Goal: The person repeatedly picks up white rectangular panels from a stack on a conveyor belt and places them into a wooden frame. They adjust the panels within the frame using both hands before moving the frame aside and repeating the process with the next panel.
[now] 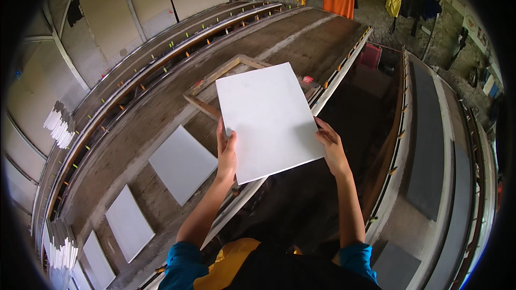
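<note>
White panel (pixel 269 123) rides at 12 o'clock, fingers of the left hand (pixel 227 153) and right hand (pixel 334 150) pinching its opposite edges. Carrying appears the step in hand (a wooden frame (pixel 202 107) lies on the worktop (pixel 301 35), 11 o'clock); the next move calls for even support.

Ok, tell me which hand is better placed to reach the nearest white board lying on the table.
Probably the left hand: it appears beside the nearest lying board, while the right hand is across the held white board, farther away. Both hands grip that held board, though.
</note>
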Tool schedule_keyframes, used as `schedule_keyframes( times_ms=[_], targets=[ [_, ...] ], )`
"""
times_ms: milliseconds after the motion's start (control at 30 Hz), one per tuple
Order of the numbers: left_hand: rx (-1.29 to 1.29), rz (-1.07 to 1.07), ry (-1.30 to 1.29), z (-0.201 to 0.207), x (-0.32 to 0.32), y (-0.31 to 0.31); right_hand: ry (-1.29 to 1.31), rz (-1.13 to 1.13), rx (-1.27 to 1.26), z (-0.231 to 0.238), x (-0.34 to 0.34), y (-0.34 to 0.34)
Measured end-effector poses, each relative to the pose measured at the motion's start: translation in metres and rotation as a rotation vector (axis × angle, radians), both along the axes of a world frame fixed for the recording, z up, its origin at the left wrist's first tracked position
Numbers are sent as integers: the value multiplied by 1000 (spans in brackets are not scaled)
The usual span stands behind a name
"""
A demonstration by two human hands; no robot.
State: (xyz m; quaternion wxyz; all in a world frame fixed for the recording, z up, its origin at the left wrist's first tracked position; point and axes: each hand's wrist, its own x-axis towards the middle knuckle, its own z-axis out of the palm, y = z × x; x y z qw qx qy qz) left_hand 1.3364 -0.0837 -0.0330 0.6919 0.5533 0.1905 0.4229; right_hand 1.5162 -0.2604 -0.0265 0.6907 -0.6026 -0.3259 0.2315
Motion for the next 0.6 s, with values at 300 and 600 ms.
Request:
schedule_keyframes(
  times_ms=[300, 600],
  targets=[
    [-2, 60, -5, -20, 93, 28, -86, 105, -102, -2, 121, 57],
    [201, 237, 332, -63, 165, 112, -400, 296, -305, -25, 241, 212]
  ],
)
